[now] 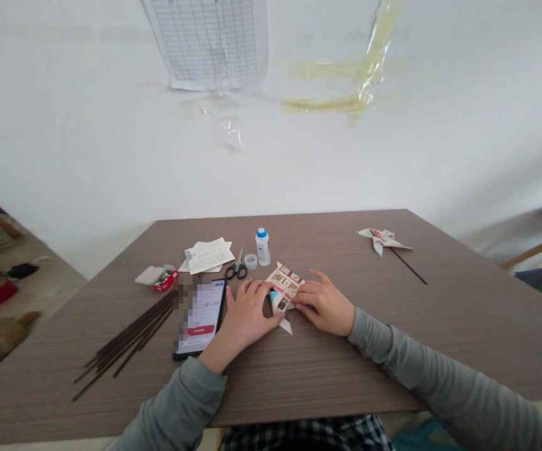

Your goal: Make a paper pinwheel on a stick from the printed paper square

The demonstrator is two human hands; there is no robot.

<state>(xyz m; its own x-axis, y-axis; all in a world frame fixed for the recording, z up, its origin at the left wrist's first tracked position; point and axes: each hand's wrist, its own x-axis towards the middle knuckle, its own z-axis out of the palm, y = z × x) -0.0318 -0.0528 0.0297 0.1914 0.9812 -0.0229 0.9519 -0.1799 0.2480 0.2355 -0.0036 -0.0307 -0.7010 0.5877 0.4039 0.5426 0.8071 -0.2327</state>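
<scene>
A printed paper piece (286, 285) with cut, folded flaps lies on the table between my hands. My left hand (248, 314) rests at its left side, fingers spread, with the thumb at the lower flap and a fingertip at the upper left edge. At the paper's right edge, my right hand (322, 304) has its fingers pinched together on the paper, the index finger raised a little. A white bottle with a blue cap (262, 247) stands just behind the paper, beside a small clear cup (251, 261) and black-handled scissors (236, 269).
Left on the table (271, 382) are a phone (200, 319), dark thin sticks (130, 332), a small red box (163, 279) and stacked paper sheets (209, 255). A paper pinwheel on a stick (382, 239) lies at the back right. Behind the table rises a wall.
</scene>
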